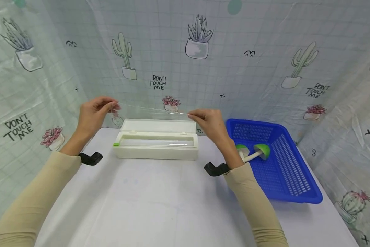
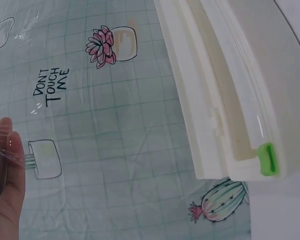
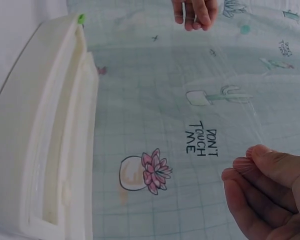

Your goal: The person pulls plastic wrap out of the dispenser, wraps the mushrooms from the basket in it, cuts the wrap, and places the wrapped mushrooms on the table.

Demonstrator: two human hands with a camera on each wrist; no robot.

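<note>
A sheet of clear plastic wrap (image 1: 154, 109) is stretched in the air between my two hands. My left hand (image 1: 95, 111) pinches its left corner between thumb and fingers; my right hand (image 1: 208, 123) pinches the right corner, where the film gathers in creases in the right wrist view. Below and between the hands stands a long white plastic wrap dispenser (image 1: 157, 152), its lid (image 1: 158, 126) raised at the back. A roll of film (image 1: 157, 142) shows through the opening, and a green slider (image 1: 116, 144) sits at the dispenser's left end.
To the right is a blue plastic basket (image 1: 284, 164) holding green-capped toy mushrooms (image 1: 261, 151), partly behind my right wrist. A white cloth (image 1: 141, 199) covers the table. Behind it hangs a curtain (image 1: 178, 79) printed with cacti.
</note>
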